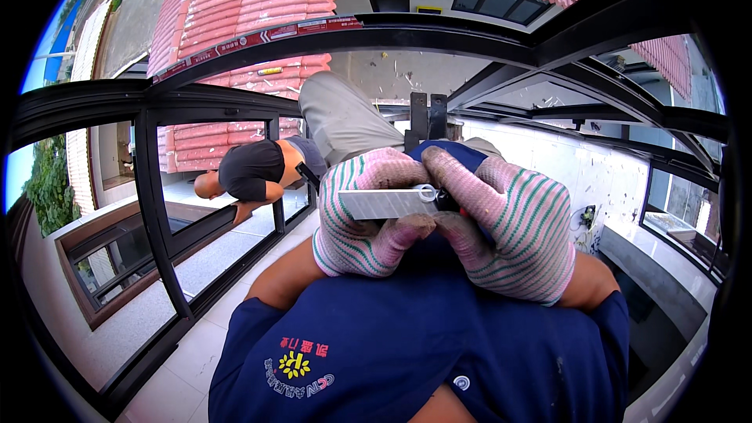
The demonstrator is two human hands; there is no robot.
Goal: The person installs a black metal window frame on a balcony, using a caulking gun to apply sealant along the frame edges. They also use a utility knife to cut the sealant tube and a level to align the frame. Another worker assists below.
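1 strip (380,204), grey, was gripped by L hand (352,241), R hand (513,223) closed abt. its dark end (447,200); seemed light, stiff, poss. sharp, best held by flats.

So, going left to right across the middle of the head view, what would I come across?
Green foliage, a co-worker in a black top, the gloved left hand, the gloved right hand, a pale ledge.

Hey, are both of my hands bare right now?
No, the left hand and the right hand are each covered by a pink-and-white knitted glove with green stripes.
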